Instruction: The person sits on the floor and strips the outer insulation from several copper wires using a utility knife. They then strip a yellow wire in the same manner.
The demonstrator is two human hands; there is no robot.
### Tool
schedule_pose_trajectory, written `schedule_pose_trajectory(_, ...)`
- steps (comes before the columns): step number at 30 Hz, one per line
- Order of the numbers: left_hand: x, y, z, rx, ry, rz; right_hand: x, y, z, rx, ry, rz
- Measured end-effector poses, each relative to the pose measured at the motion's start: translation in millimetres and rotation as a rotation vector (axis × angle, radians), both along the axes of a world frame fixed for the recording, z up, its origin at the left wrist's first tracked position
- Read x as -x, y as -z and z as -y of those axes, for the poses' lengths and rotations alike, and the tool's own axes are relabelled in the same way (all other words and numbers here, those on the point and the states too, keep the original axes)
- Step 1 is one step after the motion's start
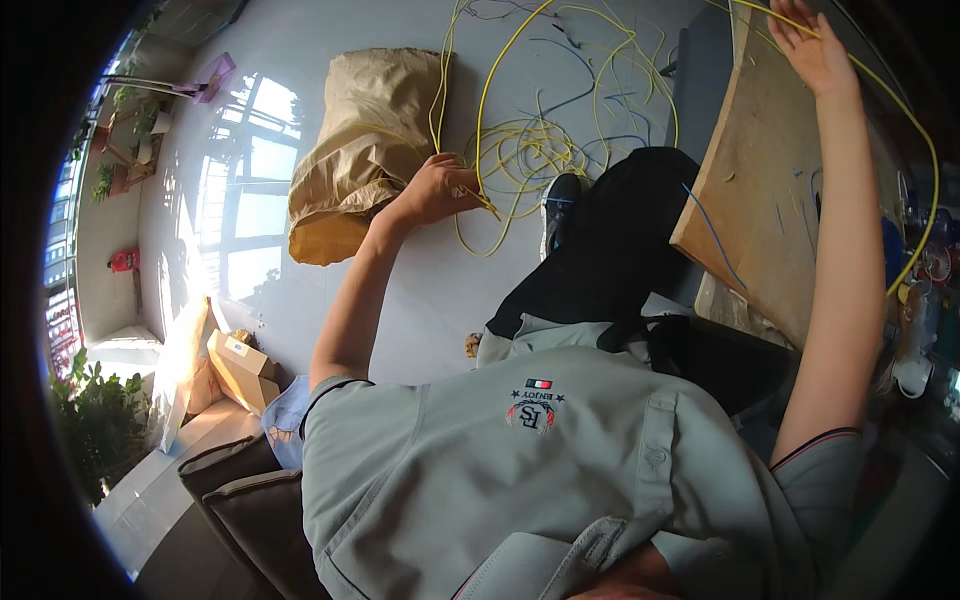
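My left hand is closed around yellow cable, whose short ends poke out below the fingers. From it one strand of yellow cable arcs up past the top edge of the view. My right hand is raised at the upper right with its fingers extended. Another stretch of yellow cable crosses this hand near the thumb and curves down to the right; whether it is gripped cannot be told, but the fingers look uncurled. Loose coils of yellow cable lie on the floor, mixed with blue wire.
A crumpled brown paper sack lies beside my left hand. Under my right arm stands a wooden tabletop with a blue wire piece at its edge. My shoe is near the coils. A cardboard box and plant are at lower left.
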State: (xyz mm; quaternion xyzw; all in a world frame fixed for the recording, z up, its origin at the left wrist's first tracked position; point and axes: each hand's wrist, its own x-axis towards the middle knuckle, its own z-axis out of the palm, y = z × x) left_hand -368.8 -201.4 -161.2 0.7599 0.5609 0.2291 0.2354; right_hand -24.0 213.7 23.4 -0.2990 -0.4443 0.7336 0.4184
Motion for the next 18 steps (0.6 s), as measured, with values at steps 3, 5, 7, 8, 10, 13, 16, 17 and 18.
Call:
schedule_pose_trajectory(3,-6.6,-58.0,-4.7,0.002,-0.025,0.026,16.4,-0.8,45.5,0.133,0.206,0.018)
schedule_pose_trajectory(5,-16.5,-79.8,-18.2,-0.1,-0.03,0.065,8.6,6.4,55.5,0.114,0.173,-0.029)
schedule_pose_trajectory(7,-26.9,-98.6,-26.0,-0.216,-0.035,0.098,8.3,12.6,68.1,0.126,0.159,-0.005)
schedule_pose_trajectory(8,-32.9,-104.0,-28.1,-0.267,-0.055,0.105,15.7,15.9,75.9,0.148,0.16,0.041)
schedule_pose_trajectory(10,-40.8,-108.9,-43.2,-0.337,-0.05,0.051,23.0,23.8,96.4,0.085,0.047,0.172)
schedule_pose_trajectory(13,-58.0,-114.4,-64.8,-0.413,-0.027,0.042,53.9,22.3,160.5,-0.14,-0.364,0.375)
schedule_pose_trajectory(16,-78.0,-124.2,-81.3,-0.46,0.013,0.013,88.3,20.6,217.1,-0.187,-0.593,0.494)
schedule_pose_trajectory(17,-83.1,-126.9,-83.6,-0.472,0.0,0.012,97.4,26.0,226.2,-0.164,-0.632,0.503)
schedule_pose_trajectory(18,-87.2,-128.2,-84.4,-0.479,-0.016,0.011,103.5,24.2,236.0,-0.2,-0.628,0.499)
